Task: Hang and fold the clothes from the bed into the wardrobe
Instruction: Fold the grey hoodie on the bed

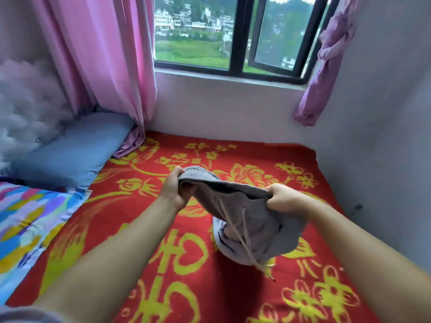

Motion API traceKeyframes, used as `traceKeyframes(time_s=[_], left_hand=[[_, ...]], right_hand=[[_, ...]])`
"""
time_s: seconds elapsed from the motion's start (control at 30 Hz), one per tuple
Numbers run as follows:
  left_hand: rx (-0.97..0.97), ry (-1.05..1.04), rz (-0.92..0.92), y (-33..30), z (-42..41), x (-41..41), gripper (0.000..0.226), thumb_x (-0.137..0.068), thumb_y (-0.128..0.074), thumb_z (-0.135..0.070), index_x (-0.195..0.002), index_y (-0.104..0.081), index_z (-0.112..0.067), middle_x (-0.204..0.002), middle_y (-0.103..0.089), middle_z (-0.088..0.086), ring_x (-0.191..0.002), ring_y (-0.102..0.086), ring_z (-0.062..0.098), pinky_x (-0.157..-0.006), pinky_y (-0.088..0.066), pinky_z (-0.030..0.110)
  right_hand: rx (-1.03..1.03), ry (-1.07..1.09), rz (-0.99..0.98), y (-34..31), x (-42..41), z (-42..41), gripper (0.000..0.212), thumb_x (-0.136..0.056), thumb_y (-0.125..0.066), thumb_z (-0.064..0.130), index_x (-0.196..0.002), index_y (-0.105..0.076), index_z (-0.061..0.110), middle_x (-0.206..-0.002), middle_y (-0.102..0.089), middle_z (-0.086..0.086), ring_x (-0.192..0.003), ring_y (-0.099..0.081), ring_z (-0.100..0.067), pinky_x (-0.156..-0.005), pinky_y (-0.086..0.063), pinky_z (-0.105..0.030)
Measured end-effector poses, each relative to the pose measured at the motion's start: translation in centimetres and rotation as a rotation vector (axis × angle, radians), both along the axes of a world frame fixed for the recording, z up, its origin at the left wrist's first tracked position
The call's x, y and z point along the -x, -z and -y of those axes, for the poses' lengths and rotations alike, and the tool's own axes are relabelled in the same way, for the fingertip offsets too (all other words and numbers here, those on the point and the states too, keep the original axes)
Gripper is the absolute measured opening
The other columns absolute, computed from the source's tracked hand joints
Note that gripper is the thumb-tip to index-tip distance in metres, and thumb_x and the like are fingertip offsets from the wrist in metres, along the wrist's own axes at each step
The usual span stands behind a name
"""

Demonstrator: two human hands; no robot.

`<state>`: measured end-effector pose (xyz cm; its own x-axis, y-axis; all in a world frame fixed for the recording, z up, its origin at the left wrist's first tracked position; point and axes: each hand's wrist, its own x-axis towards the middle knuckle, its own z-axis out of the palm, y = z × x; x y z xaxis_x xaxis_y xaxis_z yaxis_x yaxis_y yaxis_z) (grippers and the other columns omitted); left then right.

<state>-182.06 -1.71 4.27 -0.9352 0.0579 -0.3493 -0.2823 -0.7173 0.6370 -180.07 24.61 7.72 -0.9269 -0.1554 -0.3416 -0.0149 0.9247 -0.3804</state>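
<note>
Both hands out over the bed: left hand (171,191) and right hand (283,198), each with fingers curled tight round the waistband of 1 grey garment (251,220), probably drawstring shorts or joggers, though too bunched to say for sure. Waistband stretched between the 2 grips, held up off the red blanket (163,264); lower part of the cloth sagging in a heap and touching the blanket just below the right hand. Drawstring (247,238) hanging loose, 2 strands showing, tip resting on the blanket.

Likely to go wrong from here:
- Crooked fold, since the legs lie crumpled under the waistband rather than hanging straight; needs a shake or a lift first
- Drawstring caught inside the fold or pulled through its channel, given how far it dangles
- 1 side slipping free if either grip loosens while the cloth is being swung flat

Count: 2 hands, 1 grey garment, 1 red blanket, 1 blue pillow (70,148), 1 multicoloured quilt (30,220) at left, 2 pink curtains (105,54), 1 window (235,33). No wardrobe in view
</note>
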Motion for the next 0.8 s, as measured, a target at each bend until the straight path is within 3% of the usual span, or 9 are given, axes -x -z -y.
traceKeyframes(time_s=[0.1, 0.2, 0.33, 0.5, 0.57, 0.63, 0.73, 0.8], left_hand=[[-0.022, -0.045, -0.041, -3.9, 6.0, -1.3, 0.027, -0.085, -0.029, -0.01, -0.079, -0.054, -0.001, -0.074, -0.059, 0.013, -0.068, -0.06, 0.023, -0.063, -0.052, 0.03], [0.042, -0.155, -0.053, -7.4, 12.6, -2.8, 0.008, -0.066, -0.037, -0.009, -0.068, -0.045, -0.011, -0.061, -0.05, 0.005, -0.058, -0.053, 0.018, -0.054, -0.049, 0.024], [0.08, -0.496, -0.025, -11.1, 19.6, -3.4, 0.026, -0.089, -0.042, -0.015, -0.063, -0.042, -0.015, -0.064, -0.045, 0.002, -0.054, -0.049, 0.016, -0.048, -0.043, 0.022], [0.355, -0.726, -0.11, -15.7, 20.9, -3.1, 0.028, -0.087, -0.048, -0.013, -0.06, -0.045, -0.016, -0.062, -0.047, -0.002, -0.054, -0.049, 0.013, -0.05, -0.042, 0.02], [0.409, -0.676, -0.142, -15.4, 19.3, -2.6, 0.023, -0.085, -0.051, -0.011, -0.063, -0.051, -0.015, -0.06, -0.054, -0.002, -0.056, -0.054, 0.015, -0.058, -0.047, 0.024], [0.417, -0.555, -0.137, -12.9, 16.8, -1.8, 0.02, -0.085, -0.052, -0.007, -0.067, -0.05, -0.015, -0.055, -0.055, -0.003, -0.049, -0.054, 0.011, -0.052, -0.046, 0.021], [0.429, -0.314, -0.064, -5.7, 11.9, -0.7, 0.007, -0.088, -0.053, -0.01, -0.085, -0.049, -0.014, -0.078, -0.056, 0.008, -0.064, -0.056, 0.02, -0.065, -0.051, 0.031], [0.472, -0.157, 0.022, 0.3, 8.3, -0.1, 0.017, -0.09, -0.053, -0.014, -0.106, -0.05, -0.009, -0.089, -0.056, 0.011, -0.073, -0.057, 0.023, -0.07, -0.053, 0.036]], right_hand=[[0.042, -0.061, 0.118, -4.0, -1.8, 6.3, 0.038, -0.061, -0.049, 0.013, -0.093, -0.067, 0.013, -0.093, -0.071, -0.01, -0.084, -0.068, -0.026, -0.072, -0.058, -0.036], [0.213, -0.107, 0.237, -5.6, -3.9, 13.3, 0.039, -0.069, -0.047, 0.001, -0.104, -0.063, 0.007, -0.096, -0.069, -0.015, -0.083, -0.068, -0.031, -0.08, -0.057, -0.05], [0.476, -0.199, 0.357, -6.6, -6.7, 22.2, 0.036, -0.073, -0.043, -0.007, -0.103, -0.058, 0.006, -0.092, -0.065, -0.013, -0.078, -0.065, -0.026, -0.071, -0.057, -0.038], [0.821, -0.19, 0.445, -6.6, -8.3, 26.9, 0.042, -0.058, -0.047, -0.002, -0.096, -0.058, 0.01, -0.09, -0.068, -0.008, -0.081, -0.067, -0.022, -0.072, -0.059, -0.035], [0.911, -0.15, 0.492, -5.1, -8.6, 26.3, 0.045, -0.059, -0.047, -0.005, -0.099, -0.06, 0.011, -0.089, -0.071, -0.005, -0.081, -0.069, -0.02, -0.068, -0.059, -0.033], [0.937, -0.08, 0.538, -2.4, -8.9, 24.9, 0.047, -0.061, -0.046, -0.007, -0.102, -0.06, 0.013, -0.091, -0.072, -0.004, -0.085, -0.07, -0.019, -0.069, -0.058, -0.032], [0.94, 0.1, 0.575, 4.0, -10.1, 21.7, 0.051, -0.06, -0.045, -0.009, -0.104, -0.059, 0.013, -0.093, -0.071, -0.008, -0.087, -0.069, -0.022, -0.074, -0.057, -0.035], [0.931, 0.26, 0.57, 8.9, -11.5, 19.2, 0.053, -0.063, -0.042, -0.013, -0.107, -0.057, 0.013, -0.092, -0.07, -0.011, -0.084, -0.069, -0.024, -0.071, -0.057, -0.036]])
